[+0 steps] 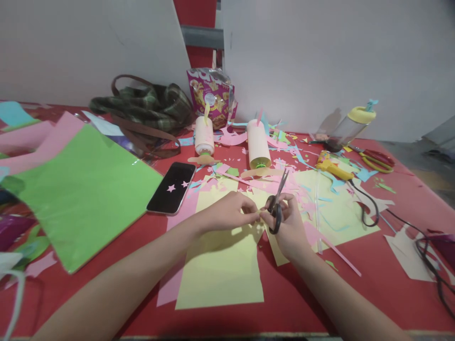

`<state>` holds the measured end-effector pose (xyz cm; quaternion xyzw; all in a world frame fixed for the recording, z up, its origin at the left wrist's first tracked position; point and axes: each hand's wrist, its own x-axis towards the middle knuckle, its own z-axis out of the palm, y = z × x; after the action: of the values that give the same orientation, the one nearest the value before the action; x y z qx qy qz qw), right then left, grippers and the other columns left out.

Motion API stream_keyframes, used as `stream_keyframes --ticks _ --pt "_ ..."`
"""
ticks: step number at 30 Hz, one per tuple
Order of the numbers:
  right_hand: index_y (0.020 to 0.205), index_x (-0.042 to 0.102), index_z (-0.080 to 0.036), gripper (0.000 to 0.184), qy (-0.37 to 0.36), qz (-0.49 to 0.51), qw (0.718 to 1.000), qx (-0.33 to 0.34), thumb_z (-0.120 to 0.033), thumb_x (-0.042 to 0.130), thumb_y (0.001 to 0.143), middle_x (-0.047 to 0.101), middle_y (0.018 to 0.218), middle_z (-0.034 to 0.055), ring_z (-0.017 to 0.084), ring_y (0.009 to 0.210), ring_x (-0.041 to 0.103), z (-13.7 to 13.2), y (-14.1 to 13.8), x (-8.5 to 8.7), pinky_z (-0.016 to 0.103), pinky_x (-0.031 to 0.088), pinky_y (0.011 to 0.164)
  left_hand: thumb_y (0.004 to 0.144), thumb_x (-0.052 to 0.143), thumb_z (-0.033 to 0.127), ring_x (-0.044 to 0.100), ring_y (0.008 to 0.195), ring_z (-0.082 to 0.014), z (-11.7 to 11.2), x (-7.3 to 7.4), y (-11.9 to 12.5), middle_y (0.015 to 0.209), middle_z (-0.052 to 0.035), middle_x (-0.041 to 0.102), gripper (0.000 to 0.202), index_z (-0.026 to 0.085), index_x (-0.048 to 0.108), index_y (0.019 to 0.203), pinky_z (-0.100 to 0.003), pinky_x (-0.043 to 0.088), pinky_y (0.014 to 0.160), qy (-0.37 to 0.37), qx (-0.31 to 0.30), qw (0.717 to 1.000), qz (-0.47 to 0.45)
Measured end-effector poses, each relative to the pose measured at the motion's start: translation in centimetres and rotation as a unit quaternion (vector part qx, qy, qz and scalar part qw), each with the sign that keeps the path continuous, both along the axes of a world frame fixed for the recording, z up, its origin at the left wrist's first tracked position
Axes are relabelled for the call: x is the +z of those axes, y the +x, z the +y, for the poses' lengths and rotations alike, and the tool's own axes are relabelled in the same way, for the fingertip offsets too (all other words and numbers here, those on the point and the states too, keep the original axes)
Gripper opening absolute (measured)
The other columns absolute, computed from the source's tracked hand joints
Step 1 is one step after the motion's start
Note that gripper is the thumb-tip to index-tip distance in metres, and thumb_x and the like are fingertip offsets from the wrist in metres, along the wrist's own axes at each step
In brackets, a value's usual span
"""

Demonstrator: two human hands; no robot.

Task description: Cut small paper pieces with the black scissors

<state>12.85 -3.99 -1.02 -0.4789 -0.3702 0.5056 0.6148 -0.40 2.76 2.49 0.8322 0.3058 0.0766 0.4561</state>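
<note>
Both hands meet at a tiny pale scrap

The left hand and the right hand meet just above the yellow sheet; the scrap sits between their fingertips, to the left of the black handles of the scissors; from where I stand it is too small and blurred to make out its shape or long axis; the scissors run away from the person, leaning a little right, blades nearly together; the right fingers are curled about the handle loops, while thumb and fingertip seem to touch the scrap too; the left thumb and forefinger are pinched narrow on it, with no gap I can see; off to the left lies a phone bearing two pink stars.
</note>
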Motion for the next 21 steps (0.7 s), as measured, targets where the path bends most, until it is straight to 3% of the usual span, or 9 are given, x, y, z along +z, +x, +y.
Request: stream_keyframes --ticks 11,21 --pt "0.076 0.034 -0.026 0.034 -0.012 -0.018 1.000 -0.004 -0.012 0.061 0.060 0.048 0.070 -0.0060 0.010 0.062 0.052 0.1 -0.1 0.1 0.021 0.041 0.051 0.073 0.044 0.032 0.051 0.062 -0.0103 1.0 0.1 -0.8 0.070 -0.0009 0.060 0.023 0.016 0.061 0.077 -0.019 0.035 0.054 0.004 -0.036 0.999 0.005" --pt "0.076 0.034 -0.025 0.034 -0.006 -0.013 1.000 0.019 -0.007 0.058 0.059 0.048 0.070 -0.0064 0.009 0.061 0.050 0.0 0.0 0.1 0.020 0.039 0.049 0.072 0.045 0.028 0.050 0.061 -0.0101 0.8 0.2 -0.7 0.067 -0.0008 0.059 0.020 0.015 0.060 0.072 -0.019 0.035 0.053 0.008 -0.043 0.999 0.011"
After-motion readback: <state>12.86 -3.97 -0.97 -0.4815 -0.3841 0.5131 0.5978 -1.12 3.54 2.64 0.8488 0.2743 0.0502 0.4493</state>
